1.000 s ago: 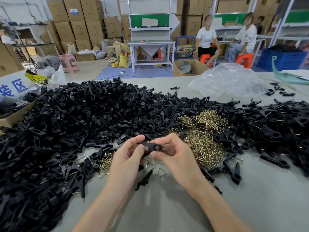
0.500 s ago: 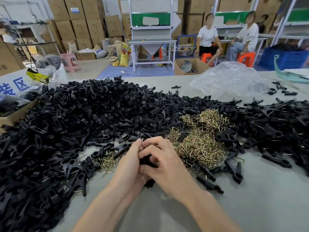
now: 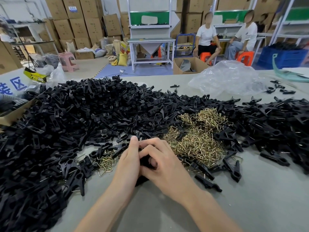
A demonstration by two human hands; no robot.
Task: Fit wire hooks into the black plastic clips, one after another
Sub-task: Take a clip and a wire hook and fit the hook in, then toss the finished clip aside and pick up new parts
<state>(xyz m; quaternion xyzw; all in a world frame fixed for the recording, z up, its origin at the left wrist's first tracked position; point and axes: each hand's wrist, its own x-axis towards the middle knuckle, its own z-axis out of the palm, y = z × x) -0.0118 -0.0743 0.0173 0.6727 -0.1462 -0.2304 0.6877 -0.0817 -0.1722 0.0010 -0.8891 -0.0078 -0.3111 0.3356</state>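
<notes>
Left hand (image 3: 128, 164), right hand (image 3: 168, 166) around clip (image 3: 145, 162)

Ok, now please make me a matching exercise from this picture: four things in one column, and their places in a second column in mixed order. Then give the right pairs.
Things
1. wire hooks
2. clear plastic bag
3. pink stool
4. black clip being fitted

Places
A. on the floor at far left, beyond the table
B. gripped between the left hand and the right hand
C. heaped on the table just right of the hands
D. crumpled on the far right part of the table

Pairs: 1-C, 2-D, 3-A, 4-B
</notes>
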